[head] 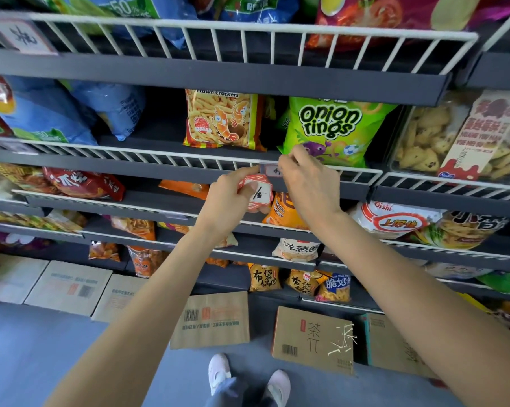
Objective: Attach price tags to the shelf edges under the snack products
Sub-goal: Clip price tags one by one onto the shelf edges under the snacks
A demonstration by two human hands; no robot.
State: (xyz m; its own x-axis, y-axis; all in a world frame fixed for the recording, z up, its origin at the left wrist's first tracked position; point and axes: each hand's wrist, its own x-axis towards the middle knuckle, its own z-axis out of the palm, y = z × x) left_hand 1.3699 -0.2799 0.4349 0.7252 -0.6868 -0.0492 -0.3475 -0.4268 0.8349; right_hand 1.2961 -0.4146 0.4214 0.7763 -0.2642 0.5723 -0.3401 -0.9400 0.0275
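My left hand (229, 193) grips a small stack of red-and-white price tags (258, 193), thumb across the top one. My right hand (305, 179) pinches a single price tag (270, 170) against the grey shelf edge (160, 168), right below the green onion rings bag (331, 129). The prawn crackers bag (223, 120) stands to the left of it on the same shelf, behind the white wire rail (174, 158). My right fingers hide the tag's right end.
Another tag (20, 35) hangs on the top shelf at the far left. Snack bags fill the shelves above and below. Cardboard boxes (312, 339) lean against the shelf base on the blue floor, beside my white shoes (249, 377).
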